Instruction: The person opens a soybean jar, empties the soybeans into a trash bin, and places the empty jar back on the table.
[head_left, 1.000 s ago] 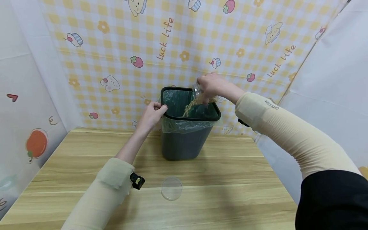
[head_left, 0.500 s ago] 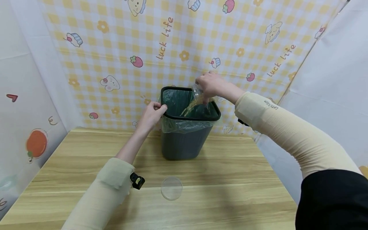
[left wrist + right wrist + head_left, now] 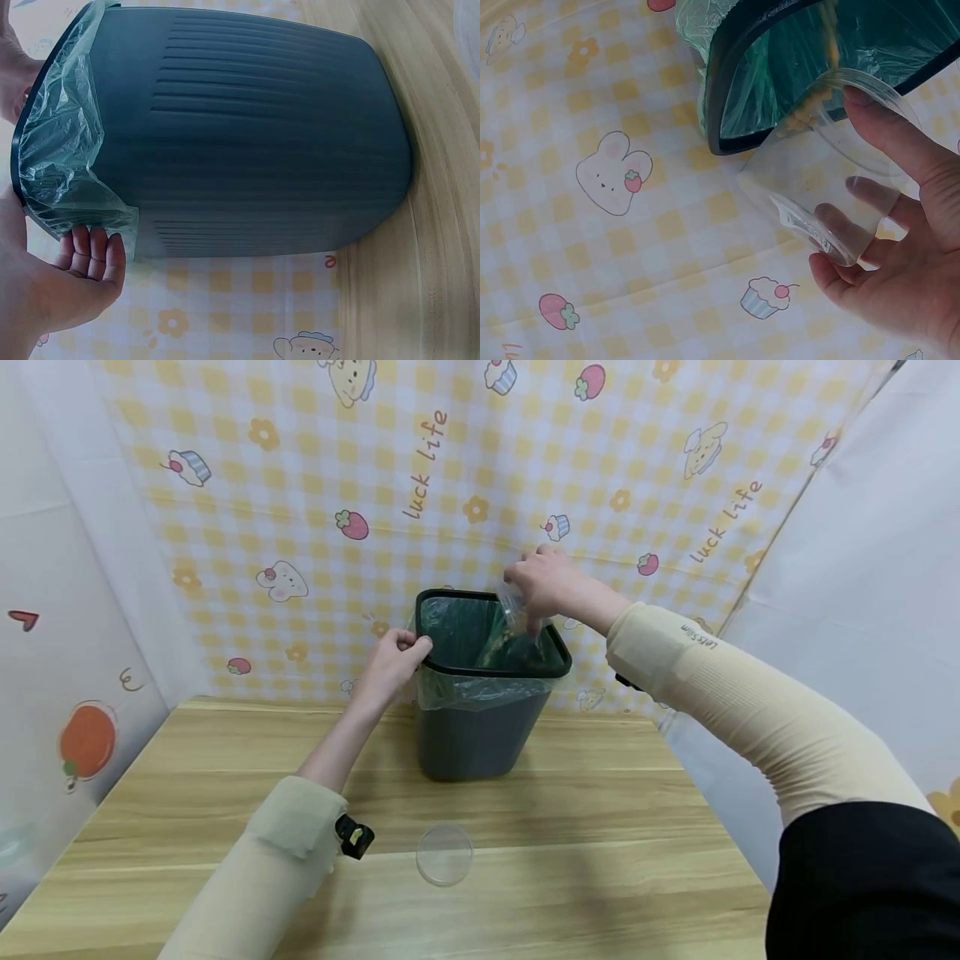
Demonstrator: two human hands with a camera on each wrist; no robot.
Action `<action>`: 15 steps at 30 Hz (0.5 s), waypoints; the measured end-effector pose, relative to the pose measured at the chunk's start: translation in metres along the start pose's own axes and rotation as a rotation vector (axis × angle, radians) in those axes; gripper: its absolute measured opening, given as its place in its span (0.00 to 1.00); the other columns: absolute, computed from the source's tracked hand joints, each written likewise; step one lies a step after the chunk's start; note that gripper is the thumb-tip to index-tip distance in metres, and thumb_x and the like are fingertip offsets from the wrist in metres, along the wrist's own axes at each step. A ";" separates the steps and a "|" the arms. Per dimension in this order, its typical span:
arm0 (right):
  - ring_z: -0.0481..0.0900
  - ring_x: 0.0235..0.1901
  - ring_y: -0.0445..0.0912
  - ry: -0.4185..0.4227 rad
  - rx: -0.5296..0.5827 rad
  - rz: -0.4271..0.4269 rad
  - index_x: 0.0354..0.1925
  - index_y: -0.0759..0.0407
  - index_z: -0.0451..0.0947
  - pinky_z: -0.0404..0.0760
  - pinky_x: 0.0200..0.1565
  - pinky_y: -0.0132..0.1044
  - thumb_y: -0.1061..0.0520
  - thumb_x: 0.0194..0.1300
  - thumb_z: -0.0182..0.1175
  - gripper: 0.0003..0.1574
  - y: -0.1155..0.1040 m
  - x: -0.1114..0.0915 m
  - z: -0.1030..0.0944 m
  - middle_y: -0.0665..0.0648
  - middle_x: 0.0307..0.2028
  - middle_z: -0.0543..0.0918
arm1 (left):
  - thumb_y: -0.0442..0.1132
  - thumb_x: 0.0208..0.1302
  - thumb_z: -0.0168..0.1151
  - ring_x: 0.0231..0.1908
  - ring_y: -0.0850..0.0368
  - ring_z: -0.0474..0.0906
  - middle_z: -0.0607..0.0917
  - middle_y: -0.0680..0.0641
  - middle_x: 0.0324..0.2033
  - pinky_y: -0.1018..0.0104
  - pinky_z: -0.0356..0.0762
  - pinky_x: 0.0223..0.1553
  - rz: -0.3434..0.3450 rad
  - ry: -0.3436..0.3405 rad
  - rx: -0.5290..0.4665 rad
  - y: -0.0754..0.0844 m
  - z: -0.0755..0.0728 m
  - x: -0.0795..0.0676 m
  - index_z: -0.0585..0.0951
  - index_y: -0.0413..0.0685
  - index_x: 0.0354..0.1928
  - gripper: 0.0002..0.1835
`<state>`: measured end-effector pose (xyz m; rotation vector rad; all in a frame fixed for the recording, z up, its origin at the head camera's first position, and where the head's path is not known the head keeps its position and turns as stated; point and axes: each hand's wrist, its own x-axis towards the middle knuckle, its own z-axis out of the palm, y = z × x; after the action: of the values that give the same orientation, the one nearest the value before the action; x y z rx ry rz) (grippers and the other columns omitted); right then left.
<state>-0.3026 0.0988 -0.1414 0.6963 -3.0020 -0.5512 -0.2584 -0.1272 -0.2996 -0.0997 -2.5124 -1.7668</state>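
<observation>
A dark grey trash bin [image 3: 472, 739] stands on the wooden table against the wall cloth. Its clear greenish bag [image 3: 67, 142] is folded over the black rim. My left hand [image 3: 392, 667] grips the rim at the left corner, thumb on top and fingers curled outside against the bag. Over the right back of the bin, my right hand [image 3: 553, 585] holds a clear plastic jar [image 3: 795, 169] tipped mouth down. Small yellowish grains [image 3: 830, 34] fall from it into the bin, and some still lie along the jar's wall near the mouth.
A round clear lid [image 3: 444, 856] lies flat on the wooden table [image 3: 600, 802] in front of the bin. Behind the bin hangs a yellow checked cloth [image 3: 300, 510], and white cloth [image 3: 847, 635] covers the right side.
Fewer grains show in the jar and the falling stream is thinner. The right hand has tipped the jar a little further. The left hand keeps its grip on the rim.
</observation>
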 end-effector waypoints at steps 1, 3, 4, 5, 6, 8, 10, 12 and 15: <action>0.69 0.57 0.61 0.003 -0.008 -0.006 0.70 0.55 0.72 0.69 0.62 0.54 0.49 0.42 0.85 0.58 0.000 0.000 0.000 0.65 0.63 0.77 | 0.57 0.71 0.52 0.51 0.46 0.75 0.77 0.40 0.55 0.55 0.72 0.53 0.000 -0.001 -0.002 0.000 0.000 0.000 0.72 0.40 0.62 0.30; 0.69 0.57 0.61 0.011 -0.031 -0.026 0.70 0.55 0.72 0.70 0.62 0.55 0.49 0.42 0.85 0.58 -0.001 0.000 0.001 0.66 0.63 0.76 | 0.57 0.71 0.52 0.51 0.46 0.75 0.77 0.39 0.55 0.55 0.72 0.54 -0.004 -0.003 -0.001 0.000 0.000 -0.001 0.72 0.40 0.63 0.30; 0.69 0.57 0.61 0.015 -0.044 -0.038 0.70 0.55 0.72 0.70 0.61 0.55 0.49 0.41 0.85 0.58 -0.001 0.000 0.001 0.66 0.63 0.76 | 0.57 0.72 0.52 0.52 0.46 0.75 0.77 0.39 0.56 0.56 0.72 0.54 -0.008 -0.004 0.000 0.000 0.000 -0.001 0.72 0.40 0.63 0.30; 0.69 0.57 0.61 0.020 -0.058 -0.050 0.70 0.54 0.72 0.71 0.61 0.55 0.49 0.41 0.85 0.58 -0.001 0.001 0.002 0.66 0.62 0.76 | 0.57 0.72 0.52 0.52 0.46 0.75 0.76 0.39 0.56 0.55 0.72 0.54 -0.011 -0.004 0.001 0.000 -0.001 -0.001 0.72 0.40 0.63 0.30; 0.69 0.57 0.60 0.026 -0.074 -0.061 0.70 0.54 0.72 0.71 0.60 0.55 0.49 0.41 0.85 0.58 -0.002 0.001 0.002 0.66 0.62 0.76 | 0.56 0.72 0.51 0.52 0.45 0.75 0.76 0.39 0.56 0.56 0.72 0.54 -0.014 -0.006 0.001 0.000 -0.001 -0.001 0.71 0.40 0.63 0.30; 0.69 0.57 0.60 0.032 -0.105 -0.079 0.70 0.53 0.72 0.72 0.58 0.54 0.49 0.41 0.85 0.58 -0.002 0.001 0.003 0.65 0.61 0.75 | 0.56 0.72 0.51 0.52 0.45 0.75 0.76 0.39 0.56 0.56 0.72 0.54 -0.017 -0.006 0.006 0.000 -0.001 -0.002 0.71 0.40 0.64 0.30; 0.68 0.57 0.60 0.035 -0.129 -0.093 0.70 0.53 0.72 0.71 0.58 0.54 0.49 0.42 0.85 0.58 -0.003 0.001 0.003 0.65 0.61 0.74 | 0.56 0.72 0.51 0.53 0.45 0.75 0.77 0.39 0.57 0.56 0.73 0.55 -0.019 -0.004 0.011 0.000 -0.001 -0.001 0.72 0.40 0.64 0.30; 0.68 0.57 0.60 0.042 -0.150 -0.102 0.70 0.52 0.72 0.71 0.58 0.53 0.49 0.42 0.85 0.58 -0.003 0.001 0.004 0.65 0.60 0.75 | 0.57 0.72 0.51 0.53 0.46 0.76 0.77 0.39 0.57 0.56 0.73 0.55 -0.018 -0.002 0.014 0.000 0.000 -0.001 0.72 0.40 0.64 0.30; 0.67 0.58 0.60 0.067 -0.173 -0.128 0.70 0.53 0.72 0.69 0.61 0.55 0.50 0.42 0.85 0.57 -0.002 0.001 0.007 0.65 0.60 0.75 | 0.57 0.72 0.51 0.53 0.46 0.75 0.77 0.40 0.57 0.55 0.73 0.55 -0.012 0.001 0.017 0.002 0.000 -0.001 0.72 0.41 0.64 0.31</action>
<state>-0.3032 0.0992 -0.1482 0.8789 -2.8192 -0.7651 -0.2572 -0.1264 -0.2983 -0.0822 -2.5318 -1.7492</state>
